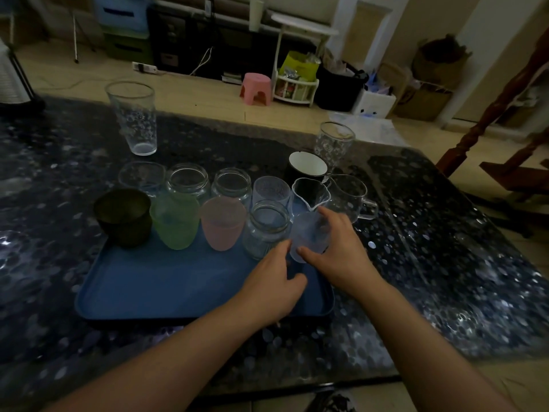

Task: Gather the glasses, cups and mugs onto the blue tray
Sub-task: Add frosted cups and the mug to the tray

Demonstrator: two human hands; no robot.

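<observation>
Pale blue cup [309,236] within right hand [341,251] grip, left hand [274,288] relaxed beside

dim room: beige tiled floor [184,84], pink stool [256,88] (small, plastic).

No readable text anywhere here, folks: the patterned glasses on the table carry only bubble-like markings, no letters or numbers. The yellow-green bag [298,65] on the floor at the back shows no legible print, and the white box [372,104] beside it bears only small dark marks too blurred to read.
</observation>
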